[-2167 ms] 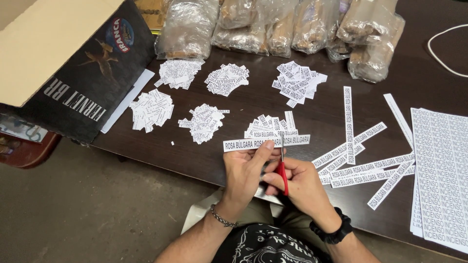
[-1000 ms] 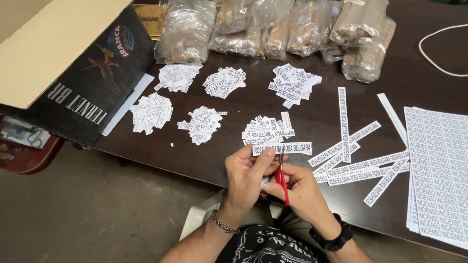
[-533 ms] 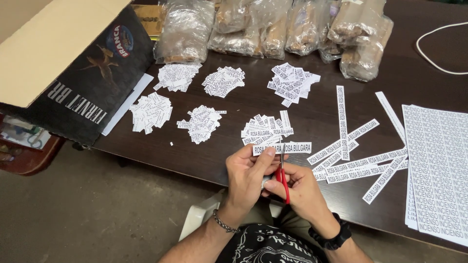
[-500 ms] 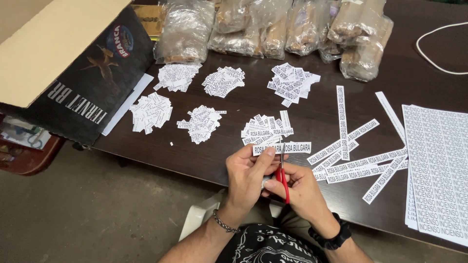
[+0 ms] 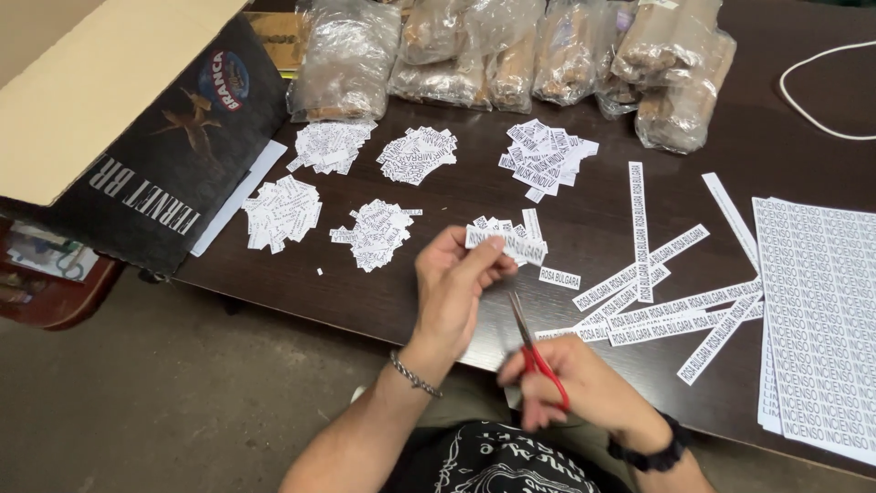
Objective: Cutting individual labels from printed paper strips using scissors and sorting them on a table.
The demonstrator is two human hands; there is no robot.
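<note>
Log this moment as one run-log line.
left hand: holds cut paper label | right hand: grips red-handled scissors | label piles, uncut strips on dark table

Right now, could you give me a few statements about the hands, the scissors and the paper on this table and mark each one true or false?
1. The right hand holds red-handled scissors. True.
2. The left hand rests flat on the printed sheets. False: it is raised near the table edge, fingers on small cut labels, and the sheets lie at the far right.
3. Long paper strips lie crisscrossed between the hands and the printed sheets. True.
4. The clear plastic bags are stacked on the floor. False: they sit along the far side of the dark table.
5. Several piles of cut labels lie on the table. True.
</note>
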